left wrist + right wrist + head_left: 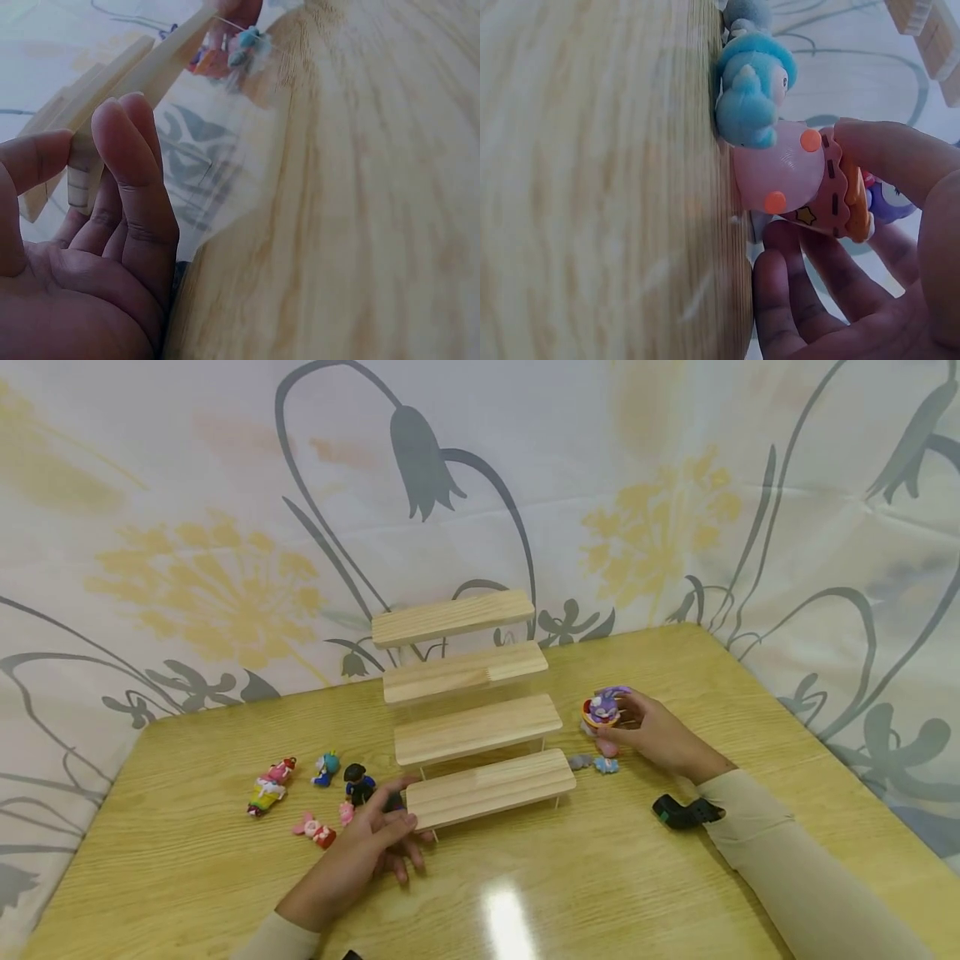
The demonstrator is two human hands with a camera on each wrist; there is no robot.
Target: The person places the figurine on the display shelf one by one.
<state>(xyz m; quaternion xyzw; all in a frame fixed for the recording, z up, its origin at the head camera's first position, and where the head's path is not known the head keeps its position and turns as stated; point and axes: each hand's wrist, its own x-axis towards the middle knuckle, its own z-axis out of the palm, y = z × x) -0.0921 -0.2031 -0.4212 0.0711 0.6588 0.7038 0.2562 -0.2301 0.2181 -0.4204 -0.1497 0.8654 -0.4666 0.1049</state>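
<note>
My right hand (pixel 663 735) grips a purple rabbit-like figurine (pixel 602 710) in a round cup, right of the tiered wooden stand (pixel 487 789). In the right wrist view, the thumb touches the cup's orange rim (pixel 857 191), with fingers below. Against the cup shows a pink rounded shape (pixel 780 165) with orange dots; a light-blue figurine (pixel 750 97) and a grey one (pixel 746 15) stand beside it. My left hand (pixel 367 839) pinches the left end of the stand's lowest step, also seen in the left wrist view as a pale board (pixel 86 172).
Left of the stand lie several small toys: a multicoloured figure (pixel 267 792), a blue one (pixel 326 769), a dark-haired doll (pixel 358 783) and a pink figure (pixel 315 831). A black strapped device (pixel 678 812) is at the right wrist. Patterned cloth (pixel 480 485) hangs behind the table (pixel 637 893).
</note>
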